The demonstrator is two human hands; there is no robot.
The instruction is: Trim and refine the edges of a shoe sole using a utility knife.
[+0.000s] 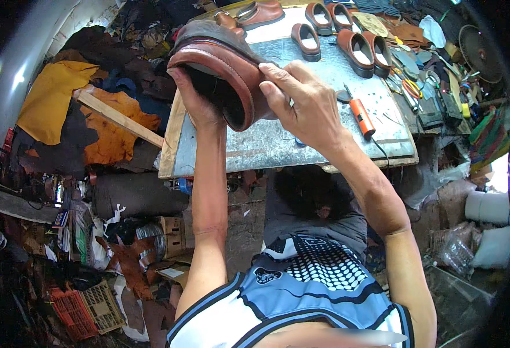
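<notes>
Blue-and-white jersey (330,306), black trim (406,325), white dots (331,269); dark grey trousers (343,231).

Shoe (234,71) smooth, glossy leather; tabletop (255,149) scuffed, metal-looking; stick (120,119) matt wood

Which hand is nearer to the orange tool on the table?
The right: the right hand is left of the orange tool, fingers at the brown shoe. The left hand is farther left, holding the shoe.
</notes>
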